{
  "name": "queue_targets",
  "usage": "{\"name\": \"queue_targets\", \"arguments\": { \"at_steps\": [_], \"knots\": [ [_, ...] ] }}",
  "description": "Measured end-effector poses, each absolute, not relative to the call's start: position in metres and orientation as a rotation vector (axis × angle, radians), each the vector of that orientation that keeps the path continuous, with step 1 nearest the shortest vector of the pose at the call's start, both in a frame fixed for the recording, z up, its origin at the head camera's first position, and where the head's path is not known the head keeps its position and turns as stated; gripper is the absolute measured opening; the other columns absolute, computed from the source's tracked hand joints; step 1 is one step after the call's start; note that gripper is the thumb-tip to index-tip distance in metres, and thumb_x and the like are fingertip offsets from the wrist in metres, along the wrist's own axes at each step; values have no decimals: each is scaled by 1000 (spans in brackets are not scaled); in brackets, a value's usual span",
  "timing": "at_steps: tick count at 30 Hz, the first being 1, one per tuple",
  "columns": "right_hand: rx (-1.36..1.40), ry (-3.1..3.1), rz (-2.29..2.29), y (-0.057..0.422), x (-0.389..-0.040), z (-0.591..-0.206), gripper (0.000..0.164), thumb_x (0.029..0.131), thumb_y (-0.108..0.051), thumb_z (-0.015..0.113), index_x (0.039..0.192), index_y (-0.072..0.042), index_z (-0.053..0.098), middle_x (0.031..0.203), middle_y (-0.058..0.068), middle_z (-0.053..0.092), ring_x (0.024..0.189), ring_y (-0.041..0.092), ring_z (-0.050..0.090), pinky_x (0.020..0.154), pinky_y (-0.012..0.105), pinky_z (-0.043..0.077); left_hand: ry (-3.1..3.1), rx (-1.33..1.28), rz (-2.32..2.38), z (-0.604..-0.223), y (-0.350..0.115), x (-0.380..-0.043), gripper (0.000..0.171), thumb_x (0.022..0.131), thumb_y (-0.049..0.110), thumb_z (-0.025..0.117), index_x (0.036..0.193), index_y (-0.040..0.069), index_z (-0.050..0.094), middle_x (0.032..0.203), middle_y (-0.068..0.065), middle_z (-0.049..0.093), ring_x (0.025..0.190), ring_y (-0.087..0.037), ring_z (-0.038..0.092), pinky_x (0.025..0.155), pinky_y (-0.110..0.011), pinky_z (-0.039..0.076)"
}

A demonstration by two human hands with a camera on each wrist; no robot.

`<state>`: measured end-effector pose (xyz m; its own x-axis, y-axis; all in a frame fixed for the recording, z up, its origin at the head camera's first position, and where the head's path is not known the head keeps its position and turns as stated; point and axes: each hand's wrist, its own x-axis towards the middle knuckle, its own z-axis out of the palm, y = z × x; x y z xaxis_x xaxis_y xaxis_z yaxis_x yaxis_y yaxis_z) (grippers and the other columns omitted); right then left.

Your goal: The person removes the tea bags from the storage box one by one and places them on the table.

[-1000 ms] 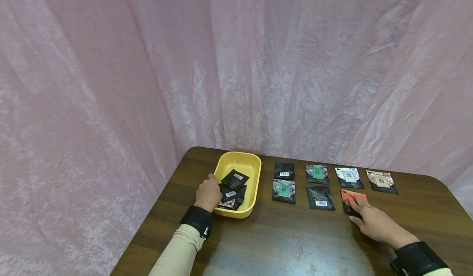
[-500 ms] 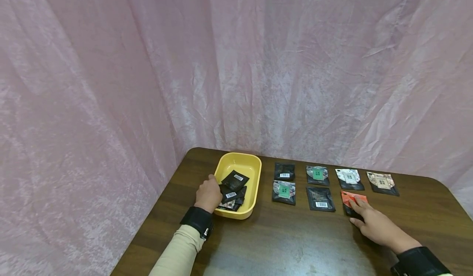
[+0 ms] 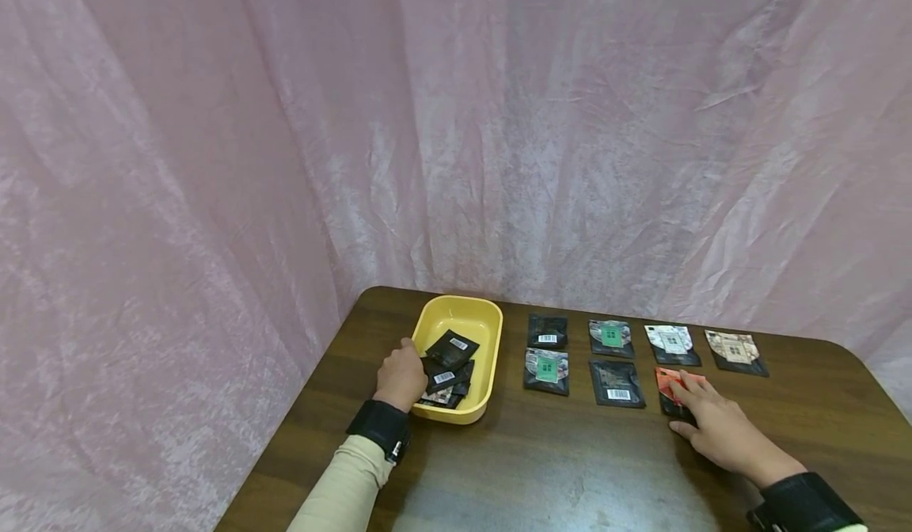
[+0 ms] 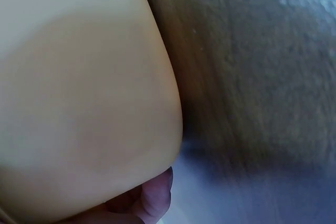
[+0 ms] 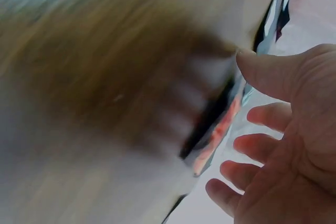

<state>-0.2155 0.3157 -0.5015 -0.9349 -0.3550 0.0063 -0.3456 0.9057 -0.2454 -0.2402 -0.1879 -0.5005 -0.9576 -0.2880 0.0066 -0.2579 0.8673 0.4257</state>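
My left hand [image 3: 400, 375] grips the left edge of a yellow plastic tray [image 3: 466, 318]. In the left wrist view, curled fingertips [image 4: 156, 198] show under the edge of the tray wall [image 4: 94, 103]. Black sachets [image 3: 453, 348] lie in a loose pile inside. On the table's right side, my right hand [image 3: 720, 429] is spread palm down, fingertips over an orange-and-black sachet [image 3: 667, 383]. The right wrist view shows this sachet [image 5: 219, 134] flat on the table, with the thumb [image 5: 268, 74] and fingers extended, apart from one another.
More sachets lie in two rows right of the tray: a black one [image 3: 547, 331], green-labelled ones [image 3: 547, 370], one barcode side up [image 3: 617, 383], a white one [image 3: 672, 343] and a beige one [image 3: 736, 351]. A pink curtain [image 3: 456, 120] hangs behind the wooden table [image 3: 541, 469].
The fingers of my right hand have lifted and spread slightly over the orange-and-black sachet, which stays in place. My left hand and the tray have not moved.
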Motion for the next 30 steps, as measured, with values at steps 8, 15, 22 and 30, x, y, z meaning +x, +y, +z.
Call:
{"name": "queue_targets", "arguments": {
  "at_steps": [8,15,22,30],
  "knots": [
    [-635,3081,-422,288,-216,-488,76,93,-28,81,154,5,50,158,39,46,145,65,40,104,84,35,-2941,398,-640,-512,-191,-246,41,83,7,80,115,-4,55,101,-28,72,91,-46,74,77,-59,59],
    [-745,3150,-513,241,-231,-471,62,96,-24,78,148,4,58,143,35,63,135,60,56,107,77,42,-2939,412,-639,-530,-200,-262,45,81,8,81,116,-3,55,100,-26,72,88,-45,74,73,-59,58],
    [-921,3158,-617,175,-248,-458,54,98,-24,77,144,0,62,138,26,69,130,50,63,108,66,50,-2931,419,-634,-514,-200,-252,41,83,7,80,114,-3,55,99,-26,71,88,-44,74,74,-58,59],
    [-1155,3050,-672,85,-268,-446,53,100,-29,74,145,-4,62,140,15,68,129,35,66,107,54,55,-2944,432,-639,-507,-196,-246,40,86,7,78,118,-4,56,103,-26,72,94,-44,75,81,-58,60]
  ]
}}
